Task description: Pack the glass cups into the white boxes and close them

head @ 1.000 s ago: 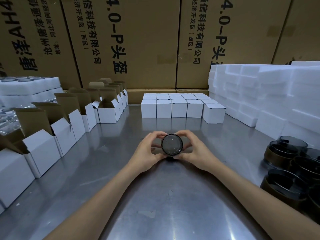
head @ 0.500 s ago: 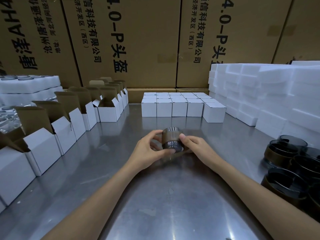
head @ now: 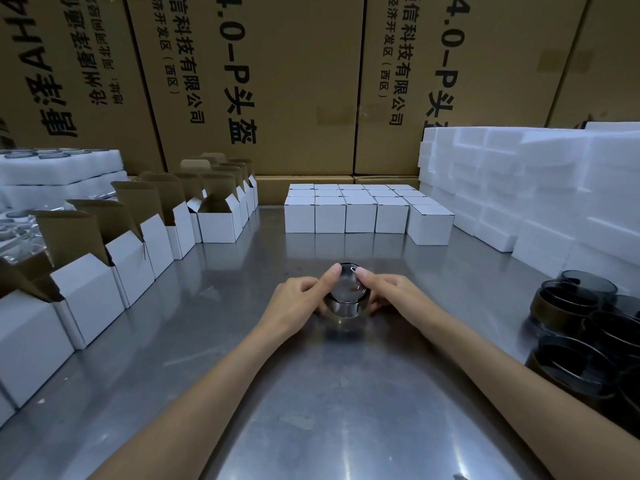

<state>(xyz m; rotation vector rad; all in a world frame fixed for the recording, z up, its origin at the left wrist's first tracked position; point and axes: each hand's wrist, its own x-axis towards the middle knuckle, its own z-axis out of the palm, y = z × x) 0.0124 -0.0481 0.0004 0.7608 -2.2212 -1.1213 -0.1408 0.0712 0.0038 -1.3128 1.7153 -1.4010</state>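
Observation:
A dark glass cup (head: 347, 295) stands on the metal table (head: 311, 403) at the centre, its round end facing up towards me. My left hand (head: 298, 304) grips its left side with the thumb on the top rim. My right hand (head: 394, 296) grips its right side, thumb on the rim too. Open white boxes (head: 86, 292) with brown flaps raised line the left side. Closed white boxes (head: 360, 213) stand in rows at the back centre. More dark glass cups (head: 568, 306) are clustered at the right edge.
White foam blocks (head: 540, 188) are stacked high at the back right. Foam trays (head: 59, 168) holding cups sit at the far left. Large brown cartons (head: 277, 81) form a wall behind the table.
Both hands have turned the cup from facing me end-on to standing on the table, and lowered it a little towards me.

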